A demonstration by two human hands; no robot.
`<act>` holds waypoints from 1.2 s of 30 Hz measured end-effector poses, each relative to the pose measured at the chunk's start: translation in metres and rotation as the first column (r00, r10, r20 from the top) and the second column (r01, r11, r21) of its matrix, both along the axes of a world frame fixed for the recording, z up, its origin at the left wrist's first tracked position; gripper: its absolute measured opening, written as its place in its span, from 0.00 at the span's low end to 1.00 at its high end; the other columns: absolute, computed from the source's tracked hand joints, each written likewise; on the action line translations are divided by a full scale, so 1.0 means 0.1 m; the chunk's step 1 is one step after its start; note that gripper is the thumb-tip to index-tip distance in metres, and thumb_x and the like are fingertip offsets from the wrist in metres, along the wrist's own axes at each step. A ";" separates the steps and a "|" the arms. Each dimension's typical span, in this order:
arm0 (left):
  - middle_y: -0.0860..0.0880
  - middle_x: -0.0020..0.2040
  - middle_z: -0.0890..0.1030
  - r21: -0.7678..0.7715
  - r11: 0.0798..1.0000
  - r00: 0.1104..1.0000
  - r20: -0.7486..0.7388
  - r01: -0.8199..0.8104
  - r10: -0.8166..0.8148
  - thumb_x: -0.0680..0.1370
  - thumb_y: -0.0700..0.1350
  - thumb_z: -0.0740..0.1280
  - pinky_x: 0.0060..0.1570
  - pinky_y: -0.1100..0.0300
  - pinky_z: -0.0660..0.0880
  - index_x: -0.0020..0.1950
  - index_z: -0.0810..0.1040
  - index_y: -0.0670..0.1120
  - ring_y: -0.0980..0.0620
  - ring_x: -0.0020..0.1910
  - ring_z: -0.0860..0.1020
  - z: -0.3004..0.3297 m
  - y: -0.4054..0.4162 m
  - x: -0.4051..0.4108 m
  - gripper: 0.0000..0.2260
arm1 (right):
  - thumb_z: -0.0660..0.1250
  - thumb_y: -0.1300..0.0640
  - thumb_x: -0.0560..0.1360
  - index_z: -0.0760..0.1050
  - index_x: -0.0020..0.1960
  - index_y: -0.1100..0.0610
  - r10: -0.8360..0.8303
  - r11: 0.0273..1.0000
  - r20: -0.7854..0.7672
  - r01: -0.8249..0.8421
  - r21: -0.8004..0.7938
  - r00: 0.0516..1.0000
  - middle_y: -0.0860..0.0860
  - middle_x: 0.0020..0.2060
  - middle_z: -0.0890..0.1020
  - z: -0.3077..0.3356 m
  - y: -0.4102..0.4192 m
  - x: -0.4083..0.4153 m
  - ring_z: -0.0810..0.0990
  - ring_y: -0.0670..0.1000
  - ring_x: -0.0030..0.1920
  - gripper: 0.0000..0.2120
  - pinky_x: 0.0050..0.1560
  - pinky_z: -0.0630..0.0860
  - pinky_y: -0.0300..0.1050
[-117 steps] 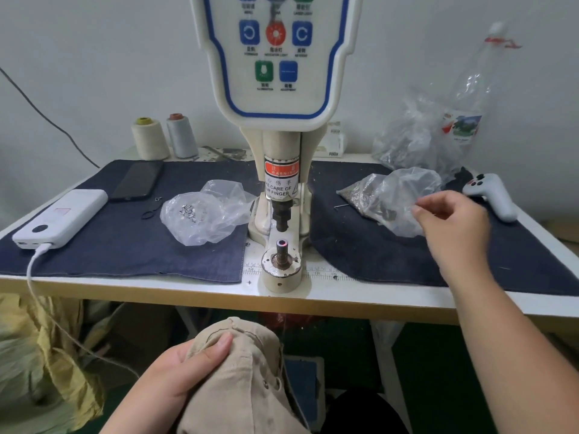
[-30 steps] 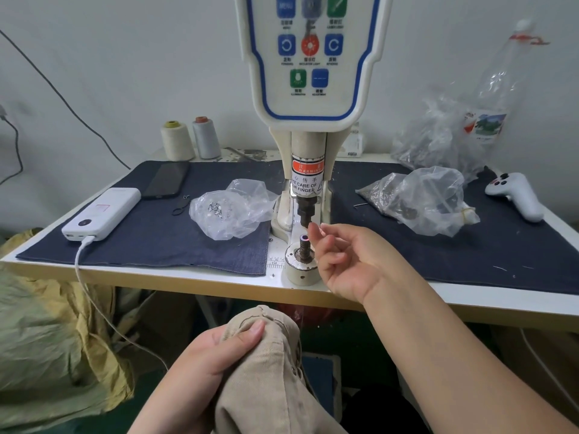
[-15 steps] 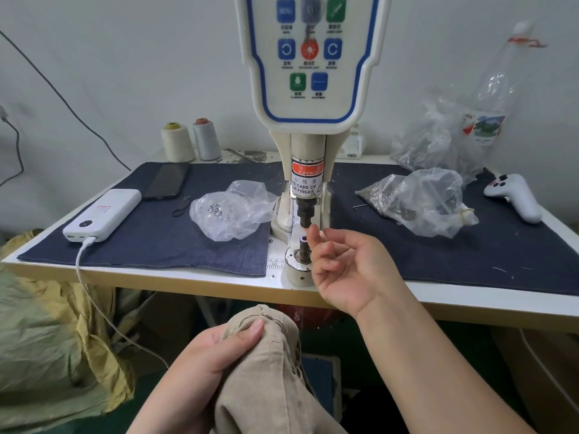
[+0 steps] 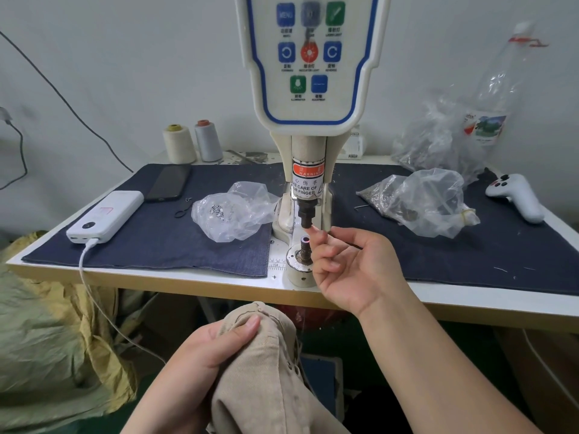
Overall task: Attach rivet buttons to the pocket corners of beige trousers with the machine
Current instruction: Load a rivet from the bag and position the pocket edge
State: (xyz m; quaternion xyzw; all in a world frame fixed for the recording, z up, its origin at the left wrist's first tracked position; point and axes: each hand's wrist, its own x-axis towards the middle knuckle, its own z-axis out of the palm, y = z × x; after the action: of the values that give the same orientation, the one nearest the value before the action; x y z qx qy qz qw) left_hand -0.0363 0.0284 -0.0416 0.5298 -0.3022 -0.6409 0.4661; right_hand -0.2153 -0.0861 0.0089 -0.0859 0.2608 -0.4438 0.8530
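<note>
Your left hand [image 4: 216, 349] gripped the trousers [image 4: 260, 374] low and near, below the table [image 4: 470, 300] edge, thumb pressed flat on top of a bunched fold and the other fingers curled under it. The cloth was beige, ribbed like fine corduroy, with a stitched seam curving over the bunch; which part was the pocket corner could not be told. It looked soft, limp and light, so it would likely sag and slide wherever it was unsupported. The sound place to hold it was probably close beside the pocket corner, on both sides, to keep that spot flat and taut over the lower die [image 4: 305, 245].

Your right hand [image 4: 351, 264] was palm-up just right of the machine [image 4: 308, 170], forefinger and thumb pinched together at the tip of the upper punch [image 4: 306, 216], the remaining fingers loosely curled. Whether a rivet sat in that pinch was too small to tell. Such a part would be tiny, hard and slick, easy to drop, so a fingertip pinch suited it.

A bag [image 4: 233, 211] of small metal parts lay left of the machine, another bag [image 4: 419, 203] to the right.
</note>
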 end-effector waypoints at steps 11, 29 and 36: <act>0.37 0.46 0.85 -0.116 0.993 0.997 -0.078 -0.032 0.023 0.66 0.48 0.72 0.38 0.60 0.81 0.45 0.86 0.37 0.46 0.42 0.85 0.19 0.01 0.13 0.16 | 0.68 0.61 0.75 0.82 0.45 0.59 -0.336 0.911 -0.503 0.141 -0.387 0.796 0.53 0.31 0.79 -0.10 0.30 -0.12 0.71 0.46 0.24 0.05 0.22 0.65 0.35; 0.38 0.46 0.84 -0.126 0.992 0.984 -0.180 -0.018 -0.005 0.70 0.48 0.73 0.40 0.59 0.80 0.48 0.85 0.37 0.46 0.44 0.84 0.32 -0.06 0.64 0.16 | 0.62 0.62 0.75 0.77 0.60 0.54 -0.783 0.478 -0.480 -0.876 -0.060 -0.395 0.53 0.57 0.74 0.12 -0.85 1.70 0.74 0.54 0.55 0.16 0.43 0.70 0.45; 0.38 0.49 0.83 -0.126 0.992 0.983 -0.182 0.002 -0.025 0.69 0.51 0.75 0.45 0.58 0.79 0.52 0.83 0.34 0.45 0.47 0.82 0.25 -0.14 0.75 0.22 | 0.62 0.58 0.75 0.78 0.57 0.53 -0.820 0.373 -0.417 -0.918 0.131 -0.393 0.51 0.57 0.76 0.02 -1.12 1.94 0.75 0.53 0.48 0.13 0.40 0.69 0.45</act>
State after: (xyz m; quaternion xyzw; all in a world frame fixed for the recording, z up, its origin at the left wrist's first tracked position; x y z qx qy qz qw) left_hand 0.0384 0.0143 -0.0169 0.4364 -0.3012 -0.6697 0.5199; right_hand -0.0209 -0.1980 0.0106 -0.8737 0.4824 0.0157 -0.0601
